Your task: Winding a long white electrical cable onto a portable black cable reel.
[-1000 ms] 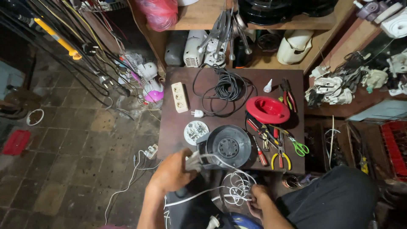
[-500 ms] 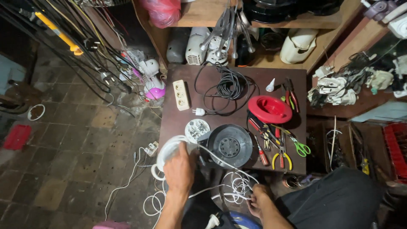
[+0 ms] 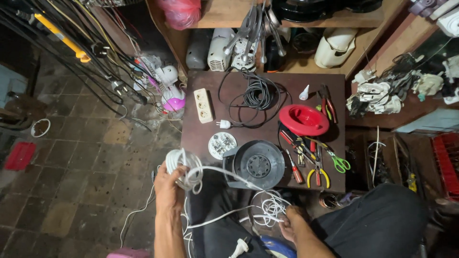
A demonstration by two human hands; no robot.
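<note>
My left hand (image 3: 168, 187) grips a bundle of coiled white cable (image 3: 183, 168) just off the left front edge of a small dark wooden table (image 3: 201, 138). From the coil the white cable runs across to my right hand (image 3: 290, 223), which pinches loose loops of it (image 3: 268, 206) above my lap. A black round cable reel housing (image 3: 257, 165) stands on the table's front edge between the two hands. A white plug (image 3: 239, 248) dangles near my knees.
On the table lie a white round disc (image 3: 222, 145), a cream power strip (image 3: 203, 105), a coiled black cord (image 3: 258, 95), a red reel half (image 3: 303, 119), screwdrivers, pliers (image 3: 318, 172) and green scissors (image 3: 338, 162). Shelves with appliances stand behind. Hanging cables at left.
My left hand has moved left and up from the reel, gathering the white cable into a coil. The right hand has stayed low at the loose loops.
</note>
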